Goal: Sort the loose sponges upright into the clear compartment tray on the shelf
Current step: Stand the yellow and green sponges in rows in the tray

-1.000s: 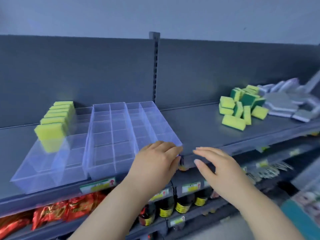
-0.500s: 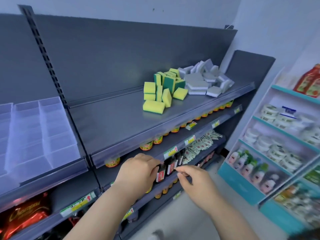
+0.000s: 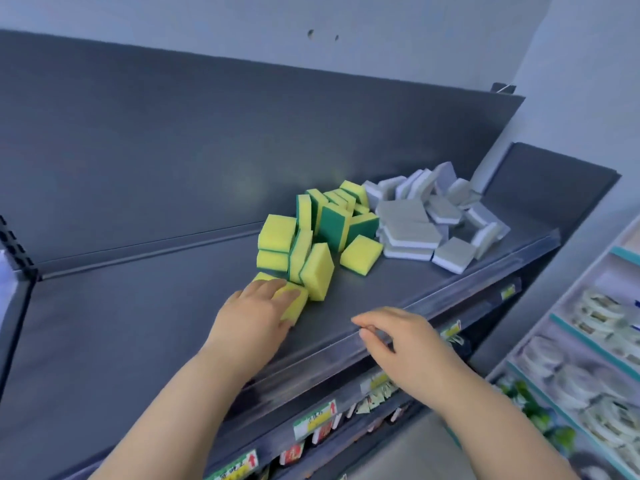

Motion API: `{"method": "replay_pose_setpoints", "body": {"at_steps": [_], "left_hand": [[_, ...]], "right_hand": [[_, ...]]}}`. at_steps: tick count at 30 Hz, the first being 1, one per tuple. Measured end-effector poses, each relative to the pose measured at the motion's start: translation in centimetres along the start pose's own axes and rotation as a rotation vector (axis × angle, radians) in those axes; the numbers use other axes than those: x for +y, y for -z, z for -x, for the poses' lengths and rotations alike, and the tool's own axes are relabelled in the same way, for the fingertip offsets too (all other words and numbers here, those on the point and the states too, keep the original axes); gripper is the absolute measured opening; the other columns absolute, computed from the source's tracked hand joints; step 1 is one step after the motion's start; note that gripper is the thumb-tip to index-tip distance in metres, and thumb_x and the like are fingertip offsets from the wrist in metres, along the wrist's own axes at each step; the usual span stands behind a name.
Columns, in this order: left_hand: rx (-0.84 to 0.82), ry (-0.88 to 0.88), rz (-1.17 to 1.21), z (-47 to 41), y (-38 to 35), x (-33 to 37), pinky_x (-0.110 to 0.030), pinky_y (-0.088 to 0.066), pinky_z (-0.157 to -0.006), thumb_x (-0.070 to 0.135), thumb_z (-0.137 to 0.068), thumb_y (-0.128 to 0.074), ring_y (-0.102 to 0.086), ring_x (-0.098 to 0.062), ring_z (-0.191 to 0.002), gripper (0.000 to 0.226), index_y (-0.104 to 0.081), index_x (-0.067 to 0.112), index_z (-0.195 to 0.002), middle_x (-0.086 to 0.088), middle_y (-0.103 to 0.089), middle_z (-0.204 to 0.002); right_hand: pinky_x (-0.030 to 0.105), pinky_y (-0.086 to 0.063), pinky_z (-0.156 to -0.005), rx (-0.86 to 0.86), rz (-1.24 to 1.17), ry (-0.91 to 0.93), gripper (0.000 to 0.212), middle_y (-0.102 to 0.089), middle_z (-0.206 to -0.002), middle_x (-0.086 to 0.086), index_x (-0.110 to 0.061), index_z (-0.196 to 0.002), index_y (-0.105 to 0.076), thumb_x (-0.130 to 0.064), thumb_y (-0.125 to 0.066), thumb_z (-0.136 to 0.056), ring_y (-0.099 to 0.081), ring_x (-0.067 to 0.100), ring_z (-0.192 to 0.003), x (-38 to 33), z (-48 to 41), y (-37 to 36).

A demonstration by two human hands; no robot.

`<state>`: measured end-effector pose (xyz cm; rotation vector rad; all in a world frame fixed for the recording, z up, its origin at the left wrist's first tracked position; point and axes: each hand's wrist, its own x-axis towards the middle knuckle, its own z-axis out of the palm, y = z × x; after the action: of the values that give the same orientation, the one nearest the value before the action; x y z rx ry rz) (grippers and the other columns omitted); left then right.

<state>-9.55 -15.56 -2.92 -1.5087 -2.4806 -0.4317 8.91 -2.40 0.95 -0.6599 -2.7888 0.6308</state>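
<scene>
Shelf, sponge pile, left hand — gripping sponge

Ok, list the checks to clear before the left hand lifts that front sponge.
1. Left hand on the front yellow sponge: ok, fingers lie over it.
2. Grip closed: cannot tell, thumb hidden.
3. Neighbouring sponge clear of the lift: not ok, it stands tilted close beside the front one and may topple.
4. Right hand free: ok, it holds nothing, over the shelf edge.
5. Clear tray compartment free: cannot tell, only a sliver shows at the left edge.
</scene>
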Motion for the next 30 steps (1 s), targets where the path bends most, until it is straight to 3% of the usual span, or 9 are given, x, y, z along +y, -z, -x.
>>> {"method": "replay_pose_setpoints", "body": {"at_steps": [3, 8, 10, 12, 15, 18, 21, 26, 30], "left_hand": [[-0.155, 0.074, -0.060, -2.5, -1.1, -0.6, -0.035, -0.026, -0.108, 0.043, -0.090, -0.053, -0.028, -0.018, -0.136, 0.056, -0.033, 0.036, -0.142, 0.010, -0.028, -0.150], [-0.139, 0.115, -0.095, -3.6, -1.9, -0.7, -0.039, -0.043, -0.088, 0.048, -0.071, -0.073, -0.052, -0.026, -0.115, 0.061, -0.055, 0.031, -0.127, 0.006, -0.054, -0.126], [-0.183, 0.166, -0.164, -3.8, -1.7, -0.2, -0.037, -0.039, -0.091, 0.057, -0.074, -0.065, -0.046, -0.023, -0.120, 0.071, -0.043, 0.033, -0.137, 0.009, -0.048, -0.132], [-0.205, 0.229, -0.229, -4.2, -1.9, 0.2, -0.033, -0.031, -0.096, 0.063, -0.081, -0.051, -0.034, -0.019, -0.125, 0.074, -0.025, 0.035, -0.145, 0.012, -0.034, -0.138], [-0.221, 0.331, -0.271, -5.1, -1.8, 1.6, -0.033, -0.032, -0.091, 0.066, -0.077, -0.053, -0.037, -0.020, -0.116, 0.068, -0.037, 0.035, -0.135, 0.007, -0.037, -0.129], [-0.177, 0.362, -0.289, -5.3, -2.0, 2.0, -0.037, -0.044, -0.068, 0.064, -0.040, -0.078, -0.056, -0.024, -0.084, 0.070, -0.064, 0.024, -0.096, 0.001, -0.054, -0.097], [-0.075, 0.385, -0.336, -5.3, -2.6, 2.5, -0.033, -0.044, -0.059, 0.050, -0.025, -0.079, -0.057, -0.023, -0.067, 0.063, -0.057, 0.020, -0.075, 0.003, -0.057, -0.078], [0.139, 0.523, -0.277, -5.1, -2.9, 4.1, -0.029, -0.042, -0.055, 0.047, -0.025, -0.087, -0.054, -0.023, -0.052, 0.076, -0.040, 0.019, -0.079, 0.008, -0.051, -0.057], [0.282, 0.635, -0.142, -5.2, -2.8, 5.5, -0.033, -0.046, -0.064, 0.060, -0.052, -0.076, -0.060, -0.026, -0.072, 0.083, -0.041, 0.020, -0.116, 0.003, -0.061, -0.083]], "right_hand": [[0.026, -0.042, -0.094, 0.021, -0.008, 0.048, 0.027, -0.057, -0.116, -0.015, -0.028, -0.119, -0.059, -0.027, -0.048, -0.094, -0.051, 0.004, -0.109, 2.0, -3.2, 0.8], [0.013, -0.032, -0.097, 0.023, -0.034, 0.226, 0.030, -0.054, -0.124, -0.013, -0.026, -0.120, -0.059, -0.021, -0.049, -0.093, -0.044, 0.002, -0.115, 3.4, -8.8, 0.3], [0.010, -0.027, -0.095, 0.041, 0.004, 0.335, 0.032, -0.054, -0.126, -0.010, -0.022, -0.120, -0.060, -0.014, -0.052, -0.091, -0.043, 0.005, -0.116, 3.6, -11.3, -0.1], [0.021, -0.034, -0.094, 0.078, 0.061, 0.473, 0.036, -0.058, -0.124, -0.003, -0.017, -0.117, -0.062, -0.005, -0.057, -0.083, -0.049, 0.015, -0.114, 3.8, -13.4, -0.5], [0.034, -0.043, -0.091, 0.061, 0.166, 0.642, 0.047, -0.060, -0.123, 0.000, -0.016, -0.117, -0.062, 0.001, -0.064, -0.073, -0.053, 0.021, -0.113, 4.3, -15.9, -1.4], [0.035, -0.047, -0.086, 0.059, 0.202, 0.732, 0.055, -0.063, -0.115, -0.003, -0.018, -0.117, -0.060, -0.001, -0.071, -0.066, -0.057, 0.020, -0.107, 4.9, -17.0, -2.1], [0.033, -0.052, -0.075, 0.095, 0.172, 0.767, 0.059, -0.063, -0.103, -0.004, -0.019, -0.116, -0.061, -0.005, -0.075, -0.061, -0.060, 0.021, -0.093, 5.8, -17.4, -2.6], [0.031, -0.047, -0.064, 0.168, 0.097, 0.766, 0.051, -0.057, -0.088, -0.005, -0.025, -0.103, -0.066, -0.011, -0.079, -0.056, -0.056, 0.020, -0.078, 7.0, -17.4, -3.0], [0.033, -0.048, -0.067, 0.210, -0.082, 0.719, 0.043, -0.056, -0.093, -0.002, -0.019, -0.100, -0.060, -0.018, -0.079, -0.062, -0.054, 0.022, -0.081, 8.2, -17.8, -2.5]]}}
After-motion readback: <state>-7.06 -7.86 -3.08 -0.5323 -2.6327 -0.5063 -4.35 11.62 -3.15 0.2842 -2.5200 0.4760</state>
